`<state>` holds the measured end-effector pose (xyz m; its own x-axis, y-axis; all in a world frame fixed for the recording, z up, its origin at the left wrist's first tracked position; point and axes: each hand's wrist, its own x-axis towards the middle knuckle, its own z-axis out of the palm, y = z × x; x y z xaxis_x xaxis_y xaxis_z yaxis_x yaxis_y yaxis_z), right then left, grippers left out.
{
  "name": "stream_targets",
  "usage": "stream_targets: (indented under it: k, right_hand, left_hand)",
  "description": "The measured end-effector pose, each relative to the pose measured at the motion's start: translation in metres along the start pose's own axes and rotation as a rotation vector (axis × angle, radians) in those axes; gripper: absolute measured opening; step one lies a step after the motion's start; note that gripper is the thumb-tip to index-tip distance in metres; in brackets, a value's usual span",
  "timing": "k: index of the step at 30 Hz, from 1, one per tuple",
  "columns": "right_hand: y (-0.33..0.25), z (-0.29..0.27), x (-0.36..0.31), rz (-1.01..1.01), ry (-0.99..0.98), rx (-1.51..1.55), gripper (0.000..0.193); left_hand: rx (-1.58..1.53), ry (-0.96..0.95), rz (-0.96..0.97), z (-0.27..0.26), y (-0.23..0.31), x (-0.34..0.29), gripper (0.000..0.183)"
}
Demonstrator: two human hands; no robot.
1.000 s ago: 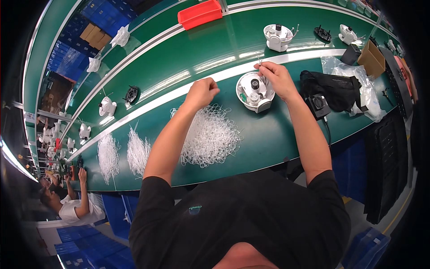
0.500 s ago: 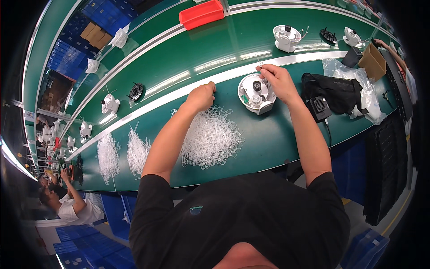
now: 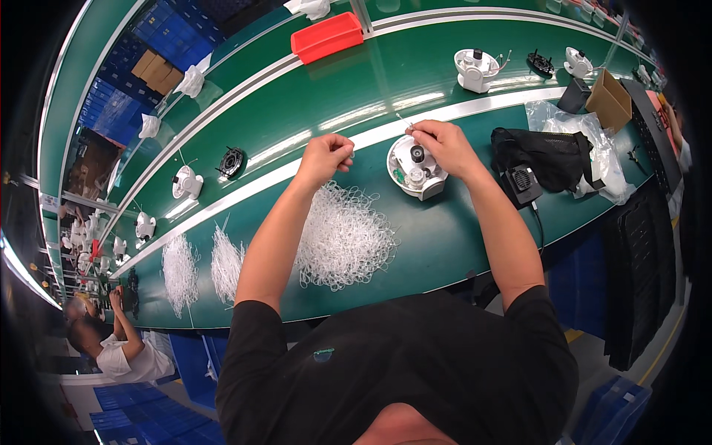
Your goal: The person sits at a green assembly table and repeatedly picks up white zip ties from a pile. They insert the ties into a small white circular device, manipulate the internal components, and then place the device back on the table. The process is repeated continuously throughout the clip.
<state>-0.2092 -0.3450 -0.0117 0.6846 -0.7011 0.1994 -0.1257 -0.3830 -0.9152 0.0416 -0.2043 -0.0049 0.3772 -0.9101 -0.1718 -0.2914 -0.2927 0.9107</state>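
A round white camera housing (image 3: 409, 180) with a black lens stands on the green bench in front of me. My right hand (image 3: 443, 145) is above its far right rim, thumb and fingers pinched on a thin white cable (image 3: 403, 119) whose end sticks up past the fingertips. To the left, my left hand (image 3: 326, 159) is raised just beyond a big heap of looped white plastic ties (image 3: 345, 241). Its thumb and fingertips are pressed together; anything between them is too small to name.
Two smaller bundles of white ties, a left one (image 3: 180, 274) and a nearer one (image 3: 226, 259), lie on the bench. More white housings (image 3: 476, 70) and black round parts (image 3: 232, 162) stand along the green belt. A black bag (image 3: 545, 156) and a red bin (image 3: 327, 37) are farther off.
My left hand has lifted off the heap's far edge and turned, fingertips pinched. My right hand stays at the housing with the cable, shifted slightly left in view.
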Motion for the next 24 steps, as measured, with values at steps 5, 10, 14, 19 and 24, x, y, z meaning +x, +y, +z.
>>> stream_targets:
  k: [5, 10, 14, 19, 24]
  right_hand:
    - [-0.004, 0.001, 0.004, 0.002, -0.015, -0.057, 0.023]
    - [-0.010, 0.003, 0.008, 0.000, -0.046, -0.105, 0.024]
    - [-0.013, 0.002, 0.010, 0.000, -0.051, -0.147, 0.023]
    - [-0.015, 0.002, 0.009, -0.011, -0.046, -0.196, 0.023]
    - [-0.017, 0.000, 0.008, 0.010, -0.066, -0.224, 0.022]
  left_hand:
    - [-0.401, -0.014, 0.023, 0.014, 0.029, 0.001, 0.016]
    - [-0.743, -0.023, 0.027, 0.040, 0.042, 0.009, 0.017]
    - [-0.788, -0.005, 0.021, 0.058, 0.042, 0.015, 0.014]
    - [-0.523, 0.063, 0.114, 0.075, 0.036, 0.019, 0.013]
    - [-0.231, 0.137, 0.169, 0.089, 0.041, 0.014, 0.011]
